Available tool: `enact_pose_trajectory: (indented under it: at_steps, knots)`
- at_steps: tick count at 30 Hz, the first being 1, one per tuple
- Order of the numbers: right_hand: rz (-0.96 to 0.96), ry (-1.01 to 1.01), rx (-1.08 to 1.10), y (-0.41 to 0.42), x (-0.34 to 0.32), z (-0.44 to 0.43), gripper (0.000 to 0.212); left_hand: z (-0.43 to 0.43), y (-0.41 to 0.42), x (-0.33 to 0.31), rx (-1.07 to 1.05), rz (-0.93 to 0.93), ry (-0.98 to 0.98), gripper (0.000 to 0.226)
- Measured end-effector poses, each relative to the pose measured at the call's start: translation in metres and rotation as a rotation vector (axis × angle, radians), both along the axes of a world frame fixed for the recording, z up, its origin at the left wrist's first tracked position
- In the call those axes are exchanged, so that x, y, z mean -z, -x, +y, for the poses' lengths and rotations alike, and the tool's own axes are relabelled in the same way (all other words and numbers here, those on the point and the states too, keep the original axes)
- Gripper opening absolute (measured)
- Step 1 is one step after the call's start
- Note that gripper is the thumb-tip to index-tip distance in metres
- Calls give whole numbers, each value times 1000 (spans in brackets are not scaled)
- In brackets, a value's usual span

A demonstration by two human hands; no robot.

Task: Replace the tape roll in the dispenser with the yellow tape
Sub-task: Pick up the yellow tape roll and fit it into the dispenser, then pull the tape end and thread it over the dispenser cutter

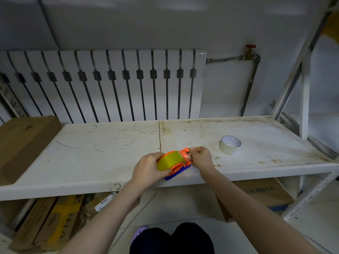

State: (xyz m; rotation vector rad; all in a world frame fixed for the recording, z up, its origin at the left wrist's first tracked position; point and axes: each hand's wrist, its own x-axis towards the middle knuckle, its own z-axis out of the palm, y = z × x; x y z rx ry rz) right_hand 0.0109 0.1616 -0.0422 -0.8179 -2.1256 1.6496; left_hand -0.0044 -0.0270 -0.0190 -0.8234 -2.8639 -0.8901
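While my left hand (146, 170) grips the yellow tape (169, 160) in the orange dispenser (180, 163), my right hand (200, 157) pinches its front end at centre frame.

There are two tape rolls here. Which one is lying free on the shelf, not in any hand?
The white tape roll, lying flat on the shelf right of both hands. The yellow tape sits in the orange dispenser, which the hands hold.

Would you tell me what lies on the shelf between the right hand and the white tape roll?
Nothing: in the head view only bare, scuffed shelf separates the right hand from the white tape roll.
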Motion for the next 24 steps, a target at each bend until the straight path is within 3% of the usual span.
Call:
enact_pose_trajectory:
  at_steps: [4,8,16,20,24]
  knots:
    - [37,60,-80,1,-10,-1,27,8,11,-7,4,-99,92,80]
    - [19,59,-124,2,-13,-4,18,31,11,-15,-57,-59,139,98]
    - [24,27,-75,-9,-10,2,15,49,25,-17,-42,-6,136,58]
    - [29,60,-12,-14,-10,4,19,51,30,-22,-23,-26,188,58]
    - [136,-40,-3,-13,-30,-4,16,56,29,-27,-25,-21,244,59]
